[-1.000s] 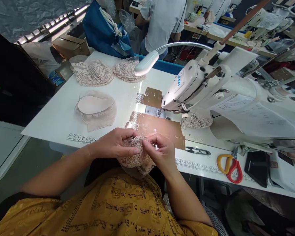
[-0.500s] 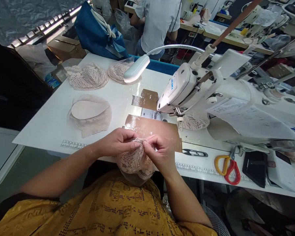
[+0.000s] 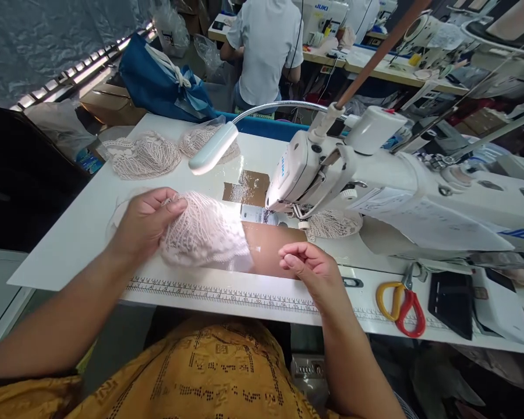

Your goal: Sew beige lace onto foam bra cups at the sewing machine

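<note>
My left hand [image 3: 146, 224] is closed on the upper left edge of a pale lace cup piece [image 3: 205, 230], thumb on top. The lace hangs spread over the left part of the brown taped plate [image 3: 273, 250], its right end a white, smooth edge. My right hand [image 3: 317, 270] is apart from the lace, above the front of the table, fingers curled and thumb tip against the forefinger, with nothing visible between them. Behind the plate stands the sewing machine head [image 3: 288, 169], its needle area lit. Sheer fabric at the left is mostly hidden behind my left hand.
Two lace cups [image 3: 146, 156] lie at the back left; another lace piece [image 3: 336, 224] sits beside the needle. A lamp [image 3: 213, 148] arches over the table. Thread snips [image 3: 353, 283], scissors [image 3: 404, 302] and a dark phone-like object [image 3: 452, 302] lie front right. A seated person [image 3: 266, 52] works beyond.
My left hand has carried the lace cup from the table's front edge up and leftward, spreading it out. My right hand has let go of it and moved right. The view has shifted slightly.
</note>
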`<state>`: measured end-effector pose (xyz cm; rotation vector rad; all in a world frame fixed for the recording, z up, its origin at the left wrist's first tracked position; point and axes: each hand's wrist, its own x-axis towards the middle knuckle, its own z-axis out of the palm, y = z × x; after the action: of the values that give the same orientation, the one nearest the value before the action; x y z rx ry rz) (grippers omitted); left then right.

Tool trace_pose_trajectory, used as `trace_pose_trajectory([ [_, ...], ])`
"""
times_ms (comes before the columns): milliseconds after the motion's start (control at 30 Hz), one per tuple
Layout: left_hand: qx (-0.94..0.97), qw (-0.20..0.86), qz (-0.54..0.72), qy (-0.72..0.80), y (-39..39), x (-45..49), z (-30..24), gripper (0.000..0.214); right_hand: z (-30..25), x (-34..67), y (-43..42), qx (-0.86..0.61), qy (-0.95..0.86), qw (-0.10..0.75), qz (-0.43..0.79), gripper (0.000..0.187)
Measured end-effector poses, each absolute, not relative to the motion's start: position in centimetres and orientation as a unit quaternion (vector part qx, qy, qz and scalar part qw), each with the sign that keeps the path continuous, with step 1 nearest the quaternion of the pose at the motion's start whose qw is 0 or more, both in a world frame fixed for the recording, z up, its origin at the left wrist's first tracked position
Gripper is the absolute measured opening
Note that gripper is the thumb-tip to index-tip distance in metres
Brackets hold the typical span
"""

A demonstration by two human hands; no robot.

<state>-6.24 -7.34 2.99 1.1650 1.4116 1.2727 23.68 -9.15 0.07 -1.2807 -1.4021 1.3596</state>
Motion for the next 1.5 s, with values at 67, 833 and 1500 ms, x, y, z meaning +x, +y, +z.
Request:
trace_pose_trajectory([
  [67,0.601,0.274,0.446,0.605,-6.0,-5.8,3.4,0.025,0.7,24.6,-8.9,-0.519,-0.595,0.374,0.486,0.019],
  [833,0.903,0.163,0.137,0.373,-2.3,1.6,-1.3,0.034,-2.6,21.0,-5.5,-0.514,-0.857,0.012,0.030,0.036],
  [1500,0.925,0.079,0.188,0.322,0.6,1.4,-5.0,0.038,-2.7,20.5,-4.7,-0.567,-0.823,-0.018,0.040,0.051],
])
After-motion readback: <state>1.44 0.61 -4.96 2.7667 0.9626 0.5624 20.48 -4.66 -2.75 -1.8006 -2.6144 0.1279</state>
